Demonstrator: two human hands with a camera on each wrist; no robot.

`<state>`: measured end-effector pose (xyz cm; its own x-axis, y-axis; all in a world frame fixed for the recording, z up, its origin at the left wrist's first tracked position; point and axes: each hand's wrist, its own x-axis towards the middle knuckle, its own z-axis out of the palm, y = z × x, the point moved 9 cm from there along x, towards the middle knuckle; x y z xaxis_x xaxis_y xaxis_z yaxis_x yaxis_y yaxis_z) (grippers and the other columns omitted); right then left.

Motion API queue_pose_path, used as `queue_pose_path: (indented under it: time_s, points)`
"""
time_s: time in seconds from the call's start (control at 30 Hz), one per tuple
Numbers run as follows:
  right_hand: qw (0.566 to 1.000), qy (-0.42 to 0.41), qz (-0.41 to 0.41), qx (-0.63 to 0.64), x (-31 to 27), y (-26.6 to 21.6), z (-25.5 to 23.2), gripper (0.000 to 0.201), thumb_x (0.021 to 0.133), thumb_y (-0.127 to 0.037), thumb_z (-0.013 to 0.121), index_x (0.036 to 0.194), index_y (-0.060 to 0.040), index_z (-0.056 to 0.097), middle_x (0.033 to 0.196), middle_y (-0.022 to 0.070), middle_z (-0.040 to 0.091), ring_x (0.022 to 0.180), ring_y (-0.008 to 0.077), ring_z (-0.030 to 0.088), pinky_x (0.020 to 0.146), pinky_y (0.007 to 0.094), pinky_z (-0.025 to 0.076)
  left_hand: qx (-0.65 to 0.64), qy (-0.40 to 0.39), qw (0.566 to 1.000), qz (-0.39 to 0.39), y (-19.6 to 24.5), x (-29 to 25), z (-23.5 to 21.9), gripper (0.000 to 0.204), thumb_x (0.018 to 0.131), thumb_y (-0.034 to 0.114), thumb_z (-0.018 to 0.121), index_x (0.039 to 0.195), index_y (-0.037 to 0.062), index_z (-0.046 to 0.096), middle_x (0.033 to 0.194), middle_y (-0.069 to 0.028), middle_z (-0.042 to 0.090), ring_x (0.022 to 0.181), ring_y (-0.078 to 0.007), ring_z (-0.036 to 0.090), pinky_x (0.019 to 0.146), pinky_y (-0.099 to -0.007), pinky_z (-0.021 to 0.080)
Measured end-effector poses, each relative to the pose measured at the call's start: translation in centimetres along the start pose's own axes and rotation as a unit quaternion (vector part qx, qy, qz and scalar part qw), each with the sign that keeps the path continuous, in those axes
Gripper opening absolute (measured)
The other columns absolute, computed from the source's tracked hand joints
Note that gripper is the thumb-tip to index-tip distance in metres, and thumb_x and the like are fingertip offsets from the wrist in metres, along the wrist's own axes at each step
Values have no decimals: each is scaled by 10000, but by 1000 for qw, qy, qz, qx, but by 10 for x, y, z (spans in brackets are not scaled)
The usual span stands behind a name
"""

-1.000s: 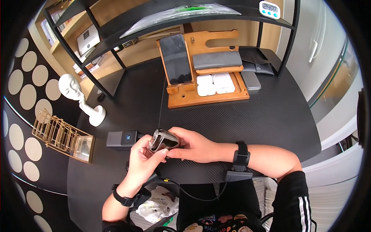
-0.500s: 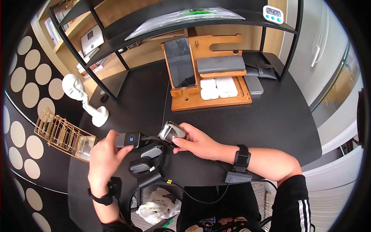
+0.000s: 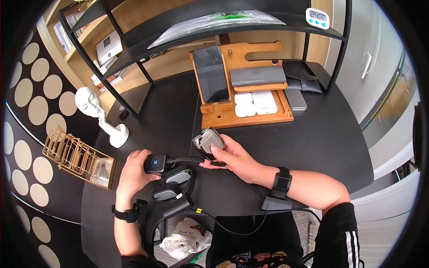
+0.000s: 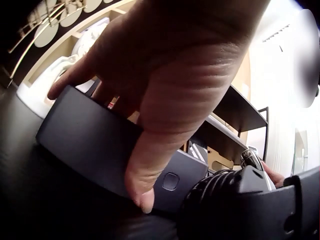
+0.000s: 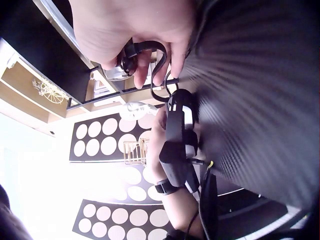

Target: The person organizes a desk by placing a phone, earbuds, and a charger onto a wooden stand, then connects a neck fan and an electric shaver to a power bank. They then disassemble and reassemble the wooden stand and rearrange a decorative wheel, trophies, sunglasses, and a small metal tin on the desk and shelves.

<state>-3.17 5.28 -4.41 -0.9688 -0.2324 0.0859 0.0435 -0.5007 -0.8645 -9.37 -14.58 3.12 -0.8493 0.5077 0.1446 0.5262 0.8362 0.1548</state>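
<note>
My right hand (image 3: 241,160) holds a small, shiny silver-and-black electric shaver (image 3: 209,141) above the table, thumb on its front. A black cable (image 5: 161,59) runs into the shaver's end in the right wrist view. In the head view, this cable stretches toward a dark grey power bank (image 3: 156,164) with a lit display. My left hand (image 3: 133,174) grips the power bank, thumb along the side with a round button (image 4: 170,181) and fingers over the opposite side. Folded black and grey headphones (image 3: 178,177) lie just in front of the power bank.
A wooden stand (image 3: 246,119) with a phone (image 3: 211,73) and white cases (image 3: 255,103) is at the back. At left are a white face sculpture (image 3: 118,134) and a gold wire rack (image 3: 80,158). A black shelf (image 3: 178,42) spans the rear, carrying a timer (image 3: 317,18).
My left hand has left the shaver, moved left and taken hold of the power bank. My right hand keeps the shaver and has shifted slightly right and away from my body.
</note>
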Motion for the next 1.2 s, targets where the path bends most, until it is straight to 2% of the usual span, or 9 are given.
queue_pose_path:
  time_s: [0.1,0.17,0.3,0.43,0.67,0.8,0.93,1.03,1.2]
  points:
    - [999,-10,-50,-17,4,-7,-5,318,960,-266,496,1173,-43,416,1082,71,539,965,150,601,868,296,484,-56,3,998,-10,-13,10,6,627,484,76,848,1047,46,574,1004,-130,602,1050,-345,527,896,-408,436]
    - [995,-3,-93,-40,4,-19,-5,341,963,-241,493,1218,-35,399,1130,87,547,991,147,594,876,283,470,-77,68,993,-51,-28,17,2,608,488,78,851,1031,46,578,951,-130,600,977,-333,556,857,-400,450]
    - [990,11,-136,-36,9,-34,-14,348,952,-167,509,1242,-20,384,1122,98,570,1024,142,571,944,298,421,-84,95,990,-54,-40,40,-3,595,511,53,844,1033,11,562,928,-147,601,914,-297,591,822,-366,465]
    - [974,22,-219,-60,6,-44,-15,362,921,-104,556,1229,-18,387,1127,76,549,1052,137,531,958,296,403,-48,104,993,-37,-49,65,1,614,518,51,837,1062,37,553,960,-139,592,944,-310,583,826,-372,464]
    - [947,40,-235,-214,0,-45,-8,319,821,-36,672,1095,-55,509,1052,33,551,985,111,554,843,262,478,36,100,994,-11,-46,94,6,596,522,29,808,1057,90,553,1012,-94,576,1036,-318,544,855,-403,472]
    - [925,11,-207,-320,-1,-45,1,311,759,-35,715,1041,-61,586,991,48,597,980,141,573,777,279,495,148,112,981,64,-37,111,11,530,583,-43,702,1061,113,532,1089,-73,550,1097,-294,518,823,-386,507]
    - [851,-26,-258,-456,-2,-52,17,343,707,-35,726,1032,-87,629,1042,46,648,951,218,605,796,314,493,219,107,961,130,-22,127,18,469,641,-70,601,1056,132,521,1128,-66,537,1142,-275,500,784,-363,536]
    - [813,-46,-287,-504,-2,-64,32,337,678,-48,738,998,-95,643,1021,30,657,916,213,596,762,307,495,253,112,945,175,-20,144,24,374,719,7,572,1066,136,516,1184,-73,531,1177,-263,488,772,-359,542]
    - [803,-51,-253,-538,4,-66,46,299,707,-50,689,989,-98,605,968,30,630,882,229,583,731,308,488,325,137,885,305,2,170,32,300,765,97,549,1060,147,518,1190,-92,542,1174,-256,498,718,-337,551]
